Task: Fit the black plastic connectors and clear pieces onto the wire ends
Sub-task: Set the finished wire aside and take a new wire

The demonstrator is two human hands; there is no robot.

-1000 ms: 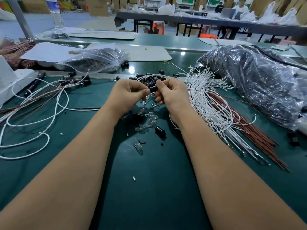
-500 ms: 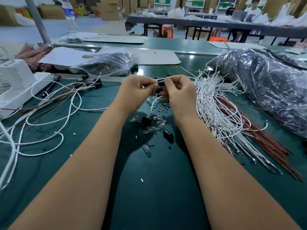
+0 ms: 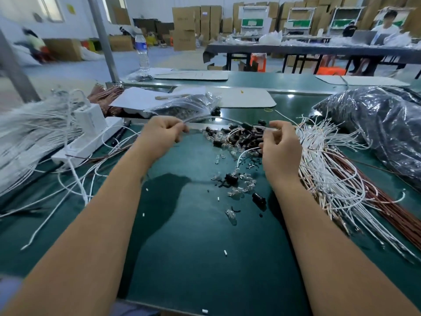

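My left hand [image 3: 161, 134] and my right hand [image 3: 279, 145] are held apart above the green table [image 3: 193, 247]. Between them stretches a white wire [image 3: 211, 117] in a shallow arc; each hand pinches one part of it. A black connector [image 3: 247, 126] seems to sit on this wire close to my right fingers. Below the wire lies a heap of loose black connectors [image 3: 237, 139]. Small clear pieces [image 3: 245, 190] and a few more black connectors [image 3: 258, 198] are scattered nearer to me.
A thick bundle of white wires [image 3: 330, 169] with brown wires [image 3: 391, 215] lies right of my right hand, and a dark plastic bag [image 3: 376, 124] behind it. More white wires [image 3: 34, 137], a white box [image 3: 88, 133] and a clear bag of parts [image 3: 184, 106] are at the left.
My hands were together at one black connector; they have drawn apart, the left going left, and the wire now stretches between them. The camera has tilted up.
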